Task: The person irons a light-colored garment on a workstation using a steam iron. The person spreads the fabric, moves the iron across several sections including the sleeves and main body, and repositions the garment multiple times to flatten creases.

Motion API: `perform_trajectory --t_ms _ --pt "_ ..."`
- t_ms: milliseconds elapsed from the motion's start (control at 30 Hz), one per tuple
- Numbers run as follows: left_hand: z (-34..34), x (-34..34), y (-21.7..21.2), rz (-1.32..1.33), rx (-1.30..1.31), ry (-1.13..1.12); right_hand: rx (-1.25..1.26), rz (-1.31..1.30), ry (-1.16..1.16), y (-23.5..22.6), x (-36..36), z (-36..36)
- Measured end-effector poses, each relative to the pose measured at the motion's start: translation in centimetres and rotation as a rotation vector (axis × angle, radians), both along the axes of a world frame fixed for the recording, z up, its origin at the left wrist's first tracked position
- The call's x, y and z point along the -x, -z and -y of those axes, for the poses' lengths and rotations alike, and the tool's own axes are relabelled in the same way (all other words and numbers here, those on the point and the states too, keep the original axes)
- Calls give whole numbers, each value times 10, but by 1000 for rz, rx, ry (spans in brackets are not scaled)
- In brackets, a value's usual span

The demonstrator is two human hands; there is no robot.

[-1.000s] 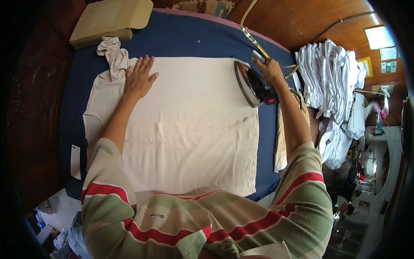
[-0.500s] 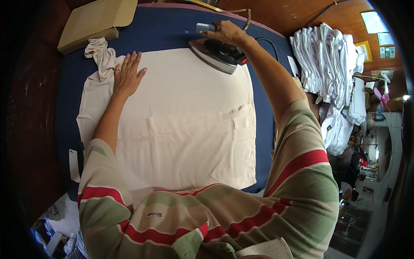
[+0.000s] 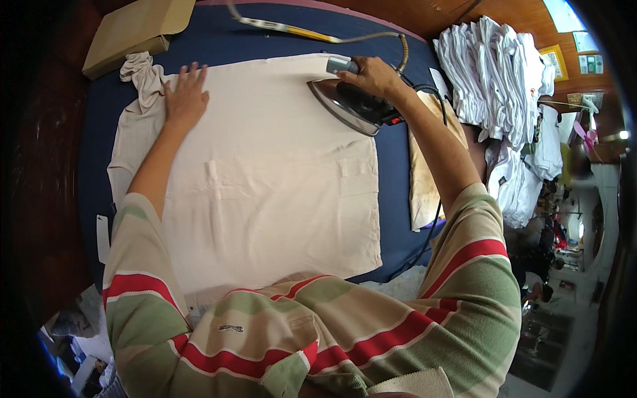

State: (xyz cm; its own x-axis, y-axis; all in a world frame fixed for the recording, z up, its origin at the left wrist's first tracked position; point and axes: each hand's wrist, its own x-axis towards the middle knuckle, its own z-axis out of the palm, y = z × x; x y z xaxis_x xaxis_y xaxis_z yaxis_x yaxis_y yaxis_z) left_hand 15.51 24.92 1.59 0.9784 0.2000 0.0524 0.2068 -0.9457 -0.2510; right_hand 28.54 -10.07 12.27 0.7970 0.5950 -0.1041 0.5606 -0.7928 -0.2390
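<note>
A cream knit garment [image 3: 265,132] lies spread over the dark blue board [image 3: 391,245], its sleeve bunched at the far left. Faint creases cross its middle and nearer part. My left hand [image 3: 186,95] rests flat, fingers apart, on the far left of the fabric beside the bunched sleeve. In my right hand [image 3: 375,76] is the grey handle of an iron [image 3: 348,106]. The iron's dark, shiny body sits on the garment's far right part, its tip toward the left. A hose and a black cord trail from its back end.
A cardboard box [image 3: 136,33] stands at the far left corner. Stacked white garments [image 3: 491,83] rise at the far right, with more hanging below. A tan, stained cloth pad [image 3: 424,172] lies on the right edge under my arm. A white tag [image 3: 102,239] is at the left edge.
The iron has come nearer to me and slightly right across the fabric with my right hand. My left hand stays flat on the garment. More of the tan pad and hose shows.
</note>
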Motion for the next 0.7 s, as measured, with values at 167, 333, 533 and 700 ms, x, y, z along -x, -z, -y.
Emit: perform_trajectory --t_ms 167,333,533,700 --pt "153 60 10 407 593 548 80 -16 -177 1 17 9" --pt "276 115 5 291 877 765 91 -59 -530 -6 43 -5" --pt "315 108 3 258 969 802 -17 -71 -595 -7 57 -49" --pt "304 121 4 230 1016 762 107 -135 -450 -10 54 -18"
